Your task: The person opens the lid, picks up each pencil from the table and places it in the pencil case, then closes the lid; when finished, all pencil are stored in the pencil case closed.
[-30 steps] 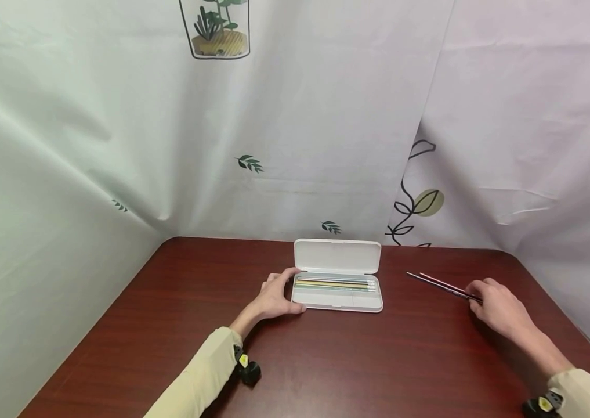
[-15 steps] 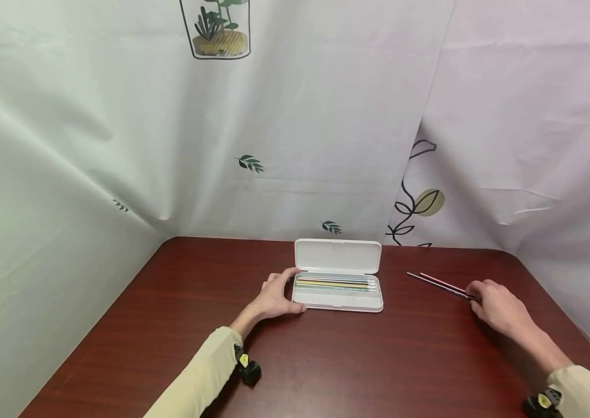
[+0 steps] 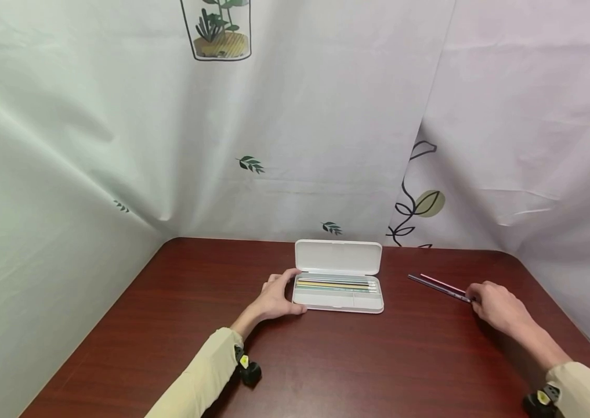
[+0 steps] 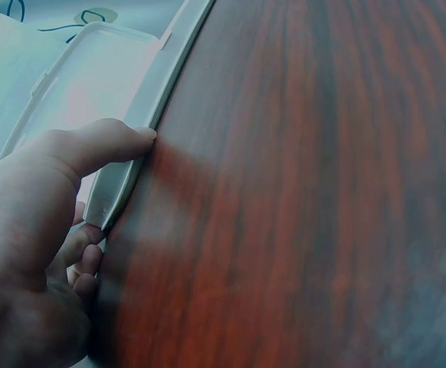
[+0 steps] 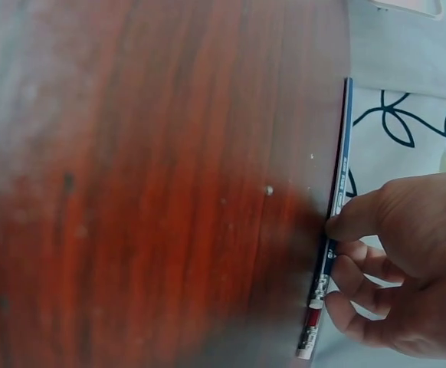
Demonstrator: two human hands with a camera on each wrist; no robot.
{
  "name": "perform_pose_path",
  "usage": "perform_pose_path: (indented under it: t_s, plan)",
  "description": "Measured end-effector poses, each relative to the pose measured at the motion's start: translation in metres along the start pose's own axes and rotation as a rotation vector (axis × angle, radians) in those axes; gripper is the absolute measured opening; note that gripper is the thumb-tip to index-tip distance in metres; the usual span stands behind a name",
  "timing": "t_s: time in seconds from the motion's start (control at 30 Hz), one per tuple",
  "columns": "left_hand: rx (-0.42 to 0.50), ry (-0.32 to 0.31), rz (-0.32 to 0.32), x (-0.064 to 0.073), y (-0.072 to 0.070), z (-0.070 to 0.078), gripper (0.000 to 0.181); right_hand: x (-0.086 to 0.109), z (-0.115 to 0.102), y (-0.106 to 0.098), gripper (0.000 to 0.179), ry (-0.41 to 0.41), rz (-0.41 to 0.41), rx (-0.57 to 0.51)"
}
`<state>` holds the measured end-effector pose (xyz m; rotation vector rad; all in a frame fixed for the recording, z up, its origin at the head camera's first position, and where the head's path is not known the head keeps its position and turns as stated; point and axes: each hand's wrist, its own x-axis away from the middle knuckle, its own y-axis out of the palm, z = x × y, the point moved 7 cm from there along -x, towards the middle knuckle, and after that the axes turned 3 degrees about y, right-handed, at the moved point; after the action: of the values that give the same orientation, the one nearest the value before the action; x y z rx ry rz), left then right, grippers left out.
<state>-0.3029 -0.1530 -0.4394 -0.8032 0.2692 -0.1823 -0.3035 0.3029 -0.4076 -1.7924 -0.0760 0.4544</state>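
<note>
My left hand [image 3: 272, 298] grips the left end of an open white pencil case [image 3: 321, 299], thumb on its front edge and fingers towards the back. In the left wrist view the thumb presses the case's side wall [image 4: 119, 184]. Several pencils [image 3: 333, 284] lie side by side in the case's long compartment. Over at the right, my right hand [image 3: 498, 306] pinches a dark blue pencil [image 5: 341, 176] low at the table, thumb on the near side and fingertips opposite. Its white-tipped end sticks out past the fingers. Just behind it, a reddish pencil [image 3: 442, 283] runs partly under the hand.
The dark red wooden table [image 3: 357, 360] ends at a back edge just behind the case. A pale printed cloth [image 3: 326, 145] hangs behind and on both sides. The case's raised lid [image 3: 337, 257] leans towards that cloth.
The dark pencil has shifted slightly towards me and apart from the reddish one, and less of it shows beside the right fingers. My left hand and the case have kept their place.
</note>
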Motion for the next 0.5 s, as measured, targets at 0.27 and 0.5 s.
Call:
perform_pose_path:
  t_s: [0.27,0.5]
  plan:
    - [-0.003,0.000,0.000,-0.0001,0.0001,0.0000,0.090,-0.0011,-0.0009,0.0013,0.014,-0.029,-0.012,-0.014]
    - [-0.008,-0.002,-0.003,-0.0010,0.0004,-0.0012,0.091,-0.0023,-0.0073,-0.0021,0.016,-0.051,0.011,-0.013]
